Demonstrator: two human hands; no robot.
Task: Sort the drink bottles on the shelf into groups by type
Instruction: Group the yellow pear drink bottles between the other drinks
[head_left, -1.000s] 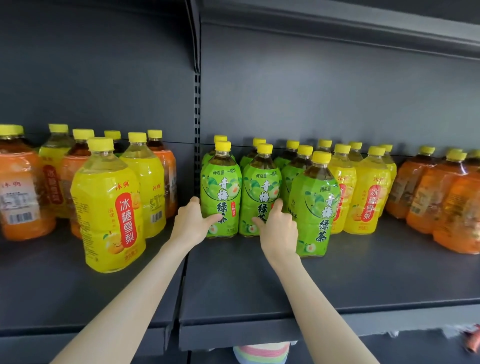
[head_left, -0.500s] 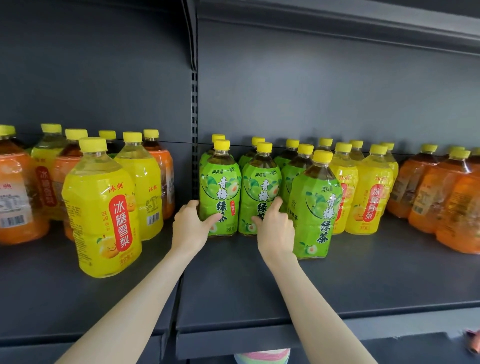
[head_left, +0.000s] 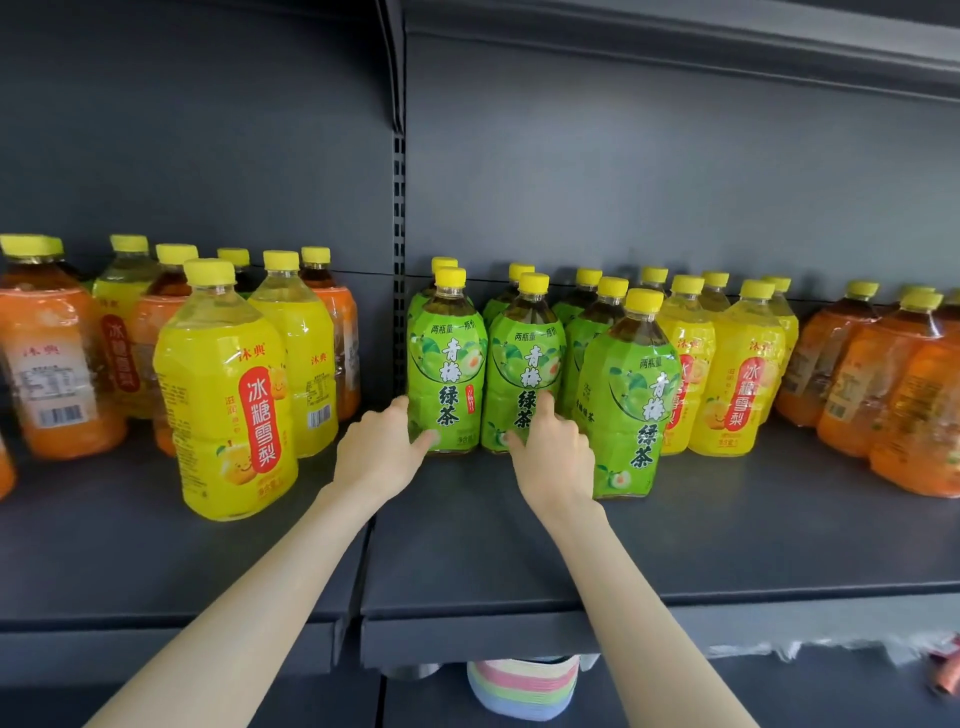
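Left hand (head_left: 382, 452): my fingers curl round the left green tea bottle (head_left: 447, 374) — thumb on its front.
Right hand (head_left: 553, 457): thumb and forefinger hold the second green tea bottle (head_left: 524, 379).
Bottles: upright, side by side on the shelf (head_left: 467, 551) — straight ahead of both hands.

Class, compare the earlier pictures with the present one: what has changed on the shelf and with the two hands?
Nothing visibly changed; only the view shifted slightly. The left hand still holds the leftmost front green tea bottle, and the right hand still holds the green tea bottle beside it. Both bottles stand upright on the shelf as before; nothing was released.
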